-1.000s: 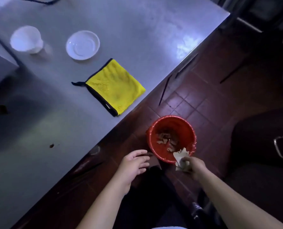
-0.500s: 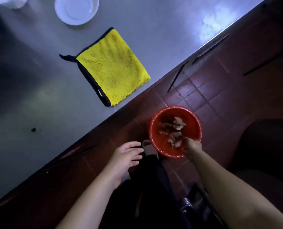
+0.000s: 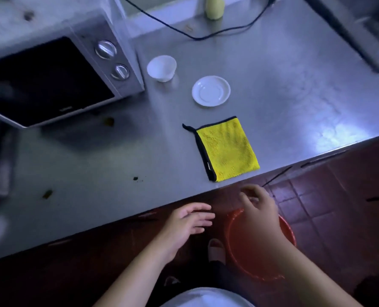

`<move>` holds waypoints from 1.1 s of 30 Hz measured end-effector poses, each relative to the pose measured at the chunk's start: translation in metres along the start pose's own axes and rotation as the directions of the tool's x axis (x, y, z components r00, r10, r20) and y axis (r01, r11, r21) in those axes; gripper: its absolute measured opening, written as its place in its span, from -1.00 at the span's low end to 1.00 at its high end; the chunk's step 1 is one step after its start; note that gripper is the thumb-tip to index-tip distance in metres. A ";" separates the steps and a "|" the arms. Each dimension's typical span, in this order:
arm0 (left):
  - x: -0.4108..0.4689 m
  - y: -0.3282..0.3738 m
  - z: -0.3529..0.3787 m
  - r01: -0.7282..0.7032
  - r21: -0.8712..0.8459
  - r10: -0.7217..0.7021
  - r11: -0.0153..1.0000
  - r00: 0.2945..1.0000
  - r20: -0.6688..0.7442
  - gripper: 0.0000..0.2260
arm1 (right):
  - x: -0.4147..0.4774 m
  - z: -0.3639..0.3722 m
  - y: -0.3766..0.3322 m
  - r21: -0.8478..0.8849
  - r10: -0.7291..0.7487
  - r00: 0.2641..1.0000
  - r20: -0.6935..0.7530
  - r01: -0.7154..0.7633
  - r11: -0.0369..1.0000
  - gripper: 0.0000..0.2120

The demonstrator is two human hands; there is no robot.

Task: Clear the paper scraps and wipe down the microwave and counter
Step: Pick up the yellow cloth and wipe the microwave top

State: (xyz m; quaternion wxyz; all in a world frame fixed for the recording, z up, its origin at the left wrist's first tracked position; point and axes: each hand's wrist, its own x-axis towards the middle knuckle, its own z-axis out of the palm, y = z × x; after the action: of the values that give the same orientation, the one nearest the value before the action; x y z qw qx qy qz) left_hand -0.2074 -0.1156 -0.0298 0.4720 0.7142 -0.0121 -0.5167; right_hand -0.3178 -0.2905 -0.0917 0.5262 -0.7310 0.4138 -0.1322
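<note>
Two bare hands near the tabletop (image 3: pixel 294 89) edge
Left hand (image 3: pixel 187 223) grip apart, fingers straight; right hand (image 3: pixel 260 210) blurred over red bucket (image 3: pixel 243 257), grip loosely curled, seemingly empty

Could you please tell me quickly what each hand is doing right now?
Left hand: open, holding nothing.
Right hand: fingers loosely curled above the red bucket; too blurred to tell if it holds anything.

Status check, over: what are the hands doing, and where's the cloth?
Left hand open below counter edge. Right hand blurred above red bucket, grip unclear. Yellow cloth flat on counter, untouched, unobstructed.
</note>
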 end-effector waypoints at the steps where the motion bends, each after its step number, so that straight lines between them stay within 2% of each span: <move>1: -0.005 0.000 -0.009 -0.019 -0.023 0.019 1.000 1.000 -0.017 -0.74 | 0.006 0.008 -0.014 -0.064 -0.106 0.994 0.010 0.107 0.992 -0.83; 3: -0.014 -0.003 -0.027 -0.046 -0.096 0.037 0.994 0.995 -0.095 -0.72 | 0.024 0.027 -0.037 -0.220 -0.279 0.958 0.063 0.286 0.933 -0.70; 4: -0.019 -0.005 -0.036 -0.057 -0.142 0.036 0.988 0.988 -0.148 -0.73 | 0.034 0.037 -0.046 -0.309 -0.294 0.948 0.119 0.316 0.897 -0.55; 7: -0.034 -0.013 -0.061 -0.094 -0.234 0.025 0.968 0.960 -0.280 -0.78 | 0.070 0.067 -0.062 -0.601 -0.182 0.953 0.243 0.295 0.743 -0.11; 10: -0.051 -0.023 -0.085 -0.122 -0.273 0.017 0.954 0.934 -0.358 -0.82 | 0.100 0.087 -0.060 -0.726 -0.014 0.952 0.304 0.242 0.643 0.00; 12: -0.060 -0.032 -0.099 -0.124 -0.302 -0.005 0.945 0.919 -0.393 -0.82 | 0.107 0.096 -0.050 -0.768 0.055 0.953 0.297 0.204 0.607 -0.02; 16: -0.068 -0.054 -0.125 -0.097 -0.340 -0.062 0.936 0.902 -0.428 -0.81 | 0.105 0.108 -0.035 -0.808 0.013 0.976 0.215 0.171 0.564 -0.11; 20: -0.071 -0.068 -0.148 -0.046 -0.330 -0.092 0.943 0.915 -0.392 -0.81 | 0.085 0.119 -0.035 -0.793 -0.008 0.989 0.150 0.125 0.596 -0.30; 24: -0.066 -0.065 -0.178 -0.049 -0.289 -0.050 0.956 0.944 -0.327 -0.82 | 0.031 0.139 -0.030 -0.767 -0.060 0.994 0.097 0.113 0.632 -0.40; 29: -0.057 -0.061 -0.214 -0.090 -0.259 0.020 0.962 0.965 -0.260 -0.83 | -0.032 0.178 -0.027 -0.652 -0.084 0.995 0.059 0.103 0.751 -0.48; 33: -0.055 -0.067 -0.236 -0.084 -0.200 0.044 0.976 0.980 -0.195 -0.83 | -0.058 0.217 -0.042 -0.458 -0.046 0.996 -0.073 0.007 0.889 -0.63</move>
State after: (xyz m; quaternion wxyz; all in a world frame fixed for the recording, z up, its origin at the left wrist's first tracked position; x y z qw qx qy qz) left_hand -0.0875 0.1049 -0.0310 0.5595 0.7061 0.0637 -0.4293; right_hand -0.1979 -0.1001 -0.1296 0.3202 -0.8339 0.4444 -0.0680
